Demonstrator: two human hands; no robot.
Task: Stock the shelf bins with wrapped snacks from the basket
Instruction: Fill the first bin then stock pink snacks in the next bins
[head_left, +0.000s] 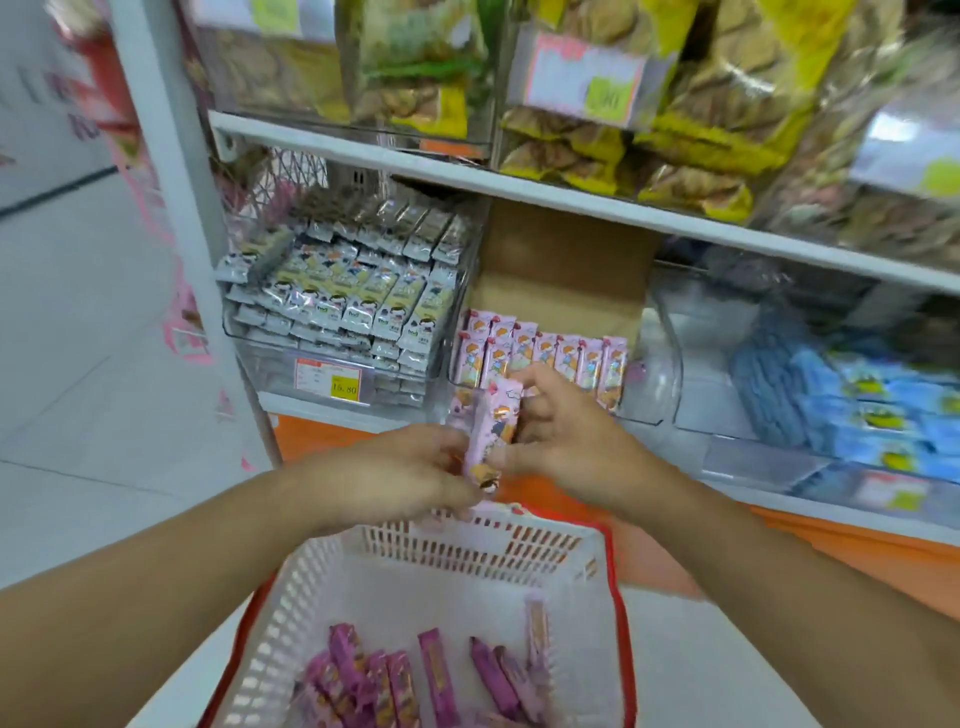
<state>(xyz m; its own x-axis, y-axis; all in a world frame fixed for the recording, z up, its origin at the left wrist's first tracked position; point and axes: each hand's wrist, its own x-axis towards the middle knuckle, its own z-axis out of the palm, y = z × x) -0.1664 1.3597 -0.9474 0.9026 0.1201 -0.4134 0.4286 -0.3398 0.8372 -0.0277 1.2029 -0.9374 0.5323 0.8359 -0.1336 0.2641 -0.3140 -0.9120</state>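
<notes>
Beyond your hands, the clear bin (644, 374) holds a row of upright pink snacks, likely why you hold yours on end. The basket (447, 551) sits below your wrists with more. Your left hand (410, 473) and right hand (561, 431) both pinch a small pink bundle (491, 431) between them.

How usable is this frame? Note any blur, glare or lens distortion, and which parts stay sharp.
Head view: motion blur smears the yellow snack bags on the upper shelf and the blue packets at right; wide-angle bending curves the white shelf edge; lighting is flat, no harsh glare; the pink wrapped snack bars held by both hands are fairly sharp.
</notes>
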